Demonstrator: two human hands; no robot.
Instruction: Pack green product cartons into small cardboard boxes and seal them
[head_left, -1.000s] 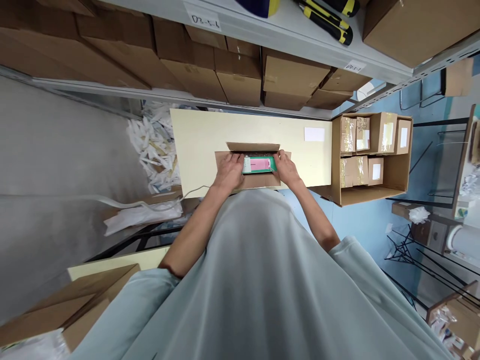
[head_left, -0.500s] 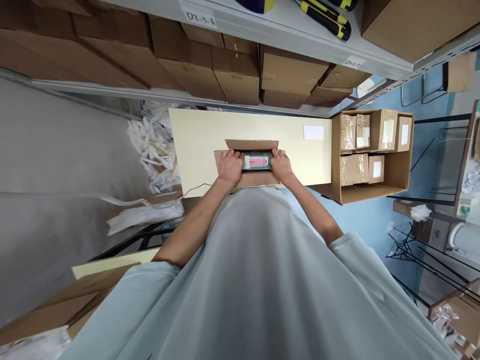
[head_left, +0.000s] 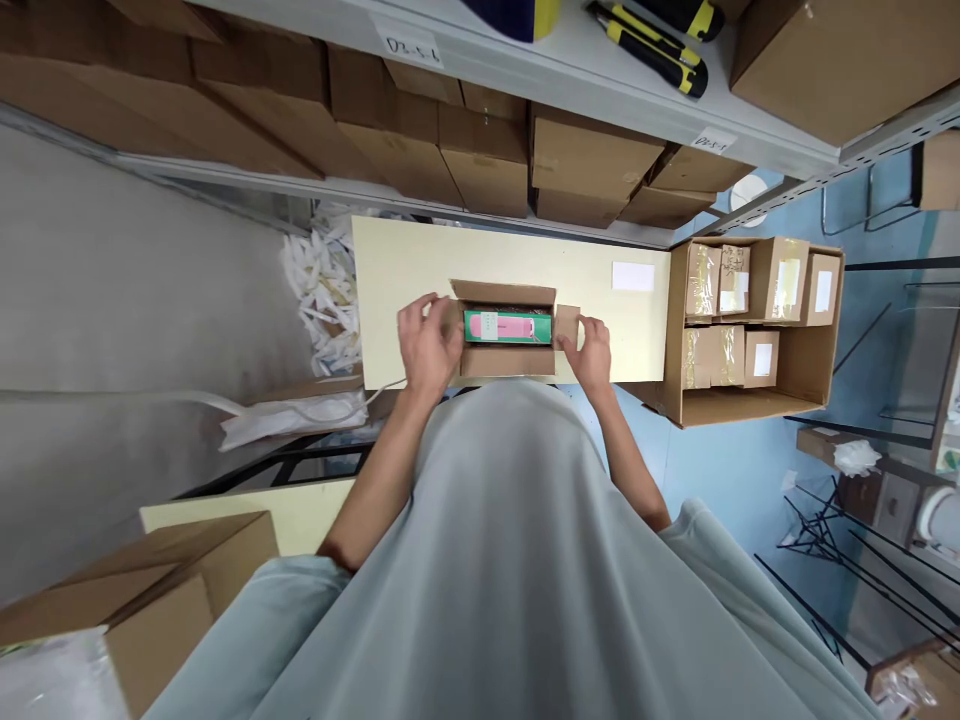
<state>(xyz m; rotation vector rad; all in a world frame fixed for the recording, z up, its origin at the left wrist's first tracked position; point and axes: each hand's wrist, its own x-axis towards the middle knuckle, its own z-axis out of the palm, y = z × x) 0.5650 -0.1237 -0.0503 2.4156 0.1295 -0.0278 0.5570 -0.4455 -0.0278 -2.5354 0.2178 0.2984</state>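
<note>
A small open cardboard box [head_left: 507, 361] stands on the pale yellow table [head_left: 397, 265] in front of me. Inside it lies a green and pink product pack [head_left: 508, 326], flat and lengthwise. My left hand [head_left: 424, 341] is at the box's left side, its fingers curled on the left flap. On the other side, my right hand [head_left: 592, 351] pinches the right flap [head_left: 568, 324], which stands out sideways. Neither hand touches the pack.
A white label [head_left: 633, 276] lies on the table's right part. A large open carton [head_left: 750, 405] with several taped small boxes stands at the right. Shredded white paper [head_left: 322, 290] is piled at the left. Shelves above hold brown boxes [head_left: 585, 160] and yellow-black tools [head_left: 652, 55].
Both hands have let go of the green and pink pack, which now lies in the box, and have moved outward to the side flaps.
</note>
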